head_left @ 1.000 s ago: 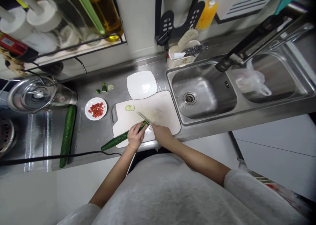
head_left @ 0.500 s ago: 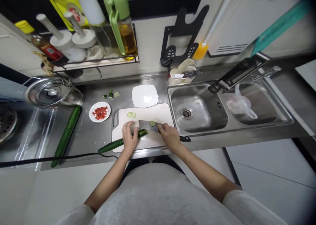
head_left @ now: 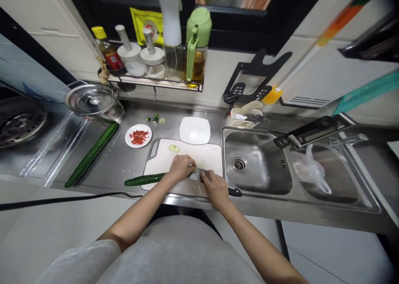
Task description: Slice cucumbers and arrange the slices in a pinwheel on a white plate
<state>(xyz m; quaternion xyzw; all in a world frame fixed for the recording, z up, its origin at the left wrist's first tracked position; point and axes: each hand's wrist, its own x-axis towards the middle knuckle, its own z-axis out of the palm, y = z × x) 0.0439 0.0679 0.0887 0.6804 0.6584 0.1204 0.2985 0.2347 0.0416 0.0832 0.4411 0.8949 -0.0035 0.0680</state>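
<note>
My right hand (head_left: pixel 215 188) is wrapped around a kitchen knife (head_left: pixel 196 176) held low over the white cutting board (head_left: pixel 165 161); its black handle end sticks out on the right. My left hand (head_left: pixel 181 167) reaches across to the blade, its fingers pinched on a thin cucumber slice (head_left: pixel 195 170) there. Under my left wrist lies a cut cucumber (head_left: pixel 145 179), overhanging the board's left side; its cut end is hidden. Two pale cucumber slices (head_left: pixel 173 148) rest on the board's upper part.
Behind the board sits a white square plate (head_left: pixel 195 130). A round plate (head_left: pixel 127 142) of chopped red pieces, a whole cucumber (head_left: pixel 92 154) and a lidded steel pot (head_left: pixel 93 103) stand left. The double sink (head_left: pixel 255 155) is at right. A black cord (head_left: pixel 77 201) crosses the counter's front edge.
My left hand has let go of the cut cucumber and moved right to the slice on the blade. My right hand still holds the knife. The camera view has shifted.
</note>
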